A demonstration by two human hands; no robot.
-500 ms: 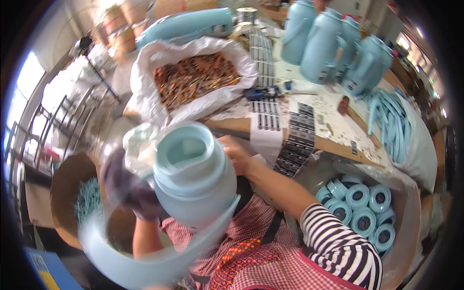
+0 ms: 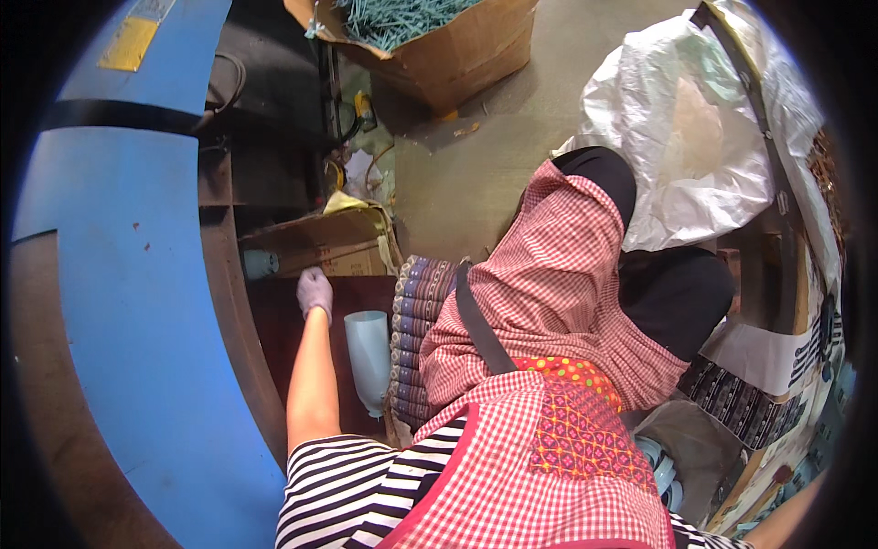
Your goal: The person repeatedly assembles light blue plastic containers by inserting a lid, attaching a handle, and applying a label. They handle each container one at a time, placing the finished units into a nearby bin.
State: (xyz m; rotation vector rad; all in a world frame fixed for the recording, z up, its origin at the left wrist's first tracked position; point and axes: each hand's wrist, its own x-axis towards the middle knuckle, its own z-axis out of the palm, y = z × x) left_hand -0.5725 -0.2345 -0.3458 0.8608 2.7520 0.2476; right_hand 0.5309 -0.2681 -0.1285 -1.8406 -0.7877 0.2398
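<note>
My left hand (image 2: 315,291), in a pale lilac glove, reaches left beside the seat. Its fingers look curled under, and whatever they may hold is hidden. Close to it lies a light blue plastic bottle body (image 2: 368,361), with its wide end toward the far side and a small nub at the near end. A small light blue piece (image 2: 261,263) sits just beyond the hand, by an open cardboard flap (image 2: 343,242). Of my right arm, only a bit of forearm shows at the lower right edge; that hand is out of view.
A blue machine panel (image 2: 137,274) fills the left side. At the far side stands a cardboard box (image 2: 457,64) of thin teal pieces. A white sack (image 2: 677,137) hangs at the right, beside the worktable with its black label sheets (image 2: 732,398). A patterned cushion (image 2: 416,339) is under me.
My view has swung from the worktable down to the left. The light blue flask body and curved piece before me are gone from sight. My left hand now reaches down beside the seat.
</note>
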